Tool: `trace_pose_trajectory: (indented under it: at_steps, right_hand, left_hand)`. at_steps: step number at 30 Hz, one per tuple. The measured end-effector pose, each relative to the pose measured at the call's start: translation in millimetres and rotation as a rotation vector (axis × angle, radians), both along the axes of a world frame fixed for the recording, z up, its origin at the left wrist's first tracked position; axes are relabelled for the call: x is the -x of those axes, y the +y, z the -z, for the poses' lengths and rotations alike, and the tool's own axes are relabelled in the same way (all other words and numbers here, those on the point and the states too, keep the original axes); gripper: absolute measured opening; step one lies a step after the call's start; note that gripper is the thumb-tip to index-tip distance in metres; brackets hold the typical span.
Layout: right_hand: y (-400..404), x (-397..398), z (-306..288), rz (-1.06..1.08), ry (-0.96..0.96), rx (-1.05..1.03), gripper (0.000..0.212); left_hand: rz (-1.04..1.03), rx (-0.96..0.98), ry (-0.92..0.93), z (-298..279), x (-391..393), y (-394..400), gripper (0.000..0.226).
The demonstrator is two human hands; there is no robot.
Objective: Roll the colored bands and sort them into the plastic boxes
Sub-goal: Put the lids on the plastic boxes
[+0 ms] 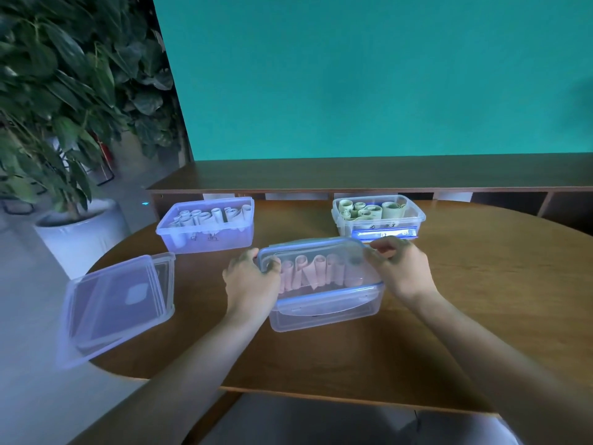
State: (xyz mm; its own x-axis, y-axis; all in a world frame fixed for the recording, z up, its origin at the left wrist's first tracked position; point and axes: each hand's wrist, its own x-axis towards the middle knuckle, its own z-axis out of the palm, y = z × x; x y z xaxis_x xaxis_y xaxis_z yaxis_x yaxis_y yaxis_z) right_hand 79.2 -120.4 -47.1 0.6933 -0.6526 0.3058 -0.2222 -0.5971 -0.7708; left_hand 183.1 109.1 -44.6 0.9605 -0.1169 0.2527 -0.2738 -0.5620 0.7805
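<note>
Box [325, 311] of pink rolls [316, 272] sat near-centre on bench [481, 316], long axis left-right. Lid [313, 252] lay loose on top, left hand [252, 281] and right hand [399, 271] gripping opposite ends, equally near.

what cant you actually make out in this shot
- Head view: handwriting on the front of the blue-tinted box and the far right box is too small and blurred to read.
- Pink rolled bands: their count is unclear, hazed by the lid held over them.
- Left hand fingertips are seen only through the lid.
- Stacked lids: their count is unclear, since the clear layers overlap.
- Whether the near box's lid is latched is unclear.
</note>
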Motion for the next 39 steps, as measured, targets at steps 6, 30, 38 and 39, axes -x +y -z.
trace_pose_trajectory:
  at_steps: [6, 30, 38, 39]
  right_hand:
    - [-2, 4, -2, -0.025, 0.004, -0.058, 0.018]
    - [-17, 33, -14, -0.219, 0.16, -0.681, 0.046]
    - [-16, 34, -13, -0.261, 0.119, -0.716, 0.046]
    - [-16, 33, -12, -0.26, 0.108, -0.706, 0.043]
  left_hand:
    - [0.037, -0.041, 0.029, -5, 2, 4, 0.047]
    - [0.09, -0.187, -0.021, -10, 17, 10, 0.044]
    - [0.102, -0.166, 0.019, -10, 14, 11, 0.033]
    - [0.102, -0.162, 0.028, -9, 12, 11, 0.031]
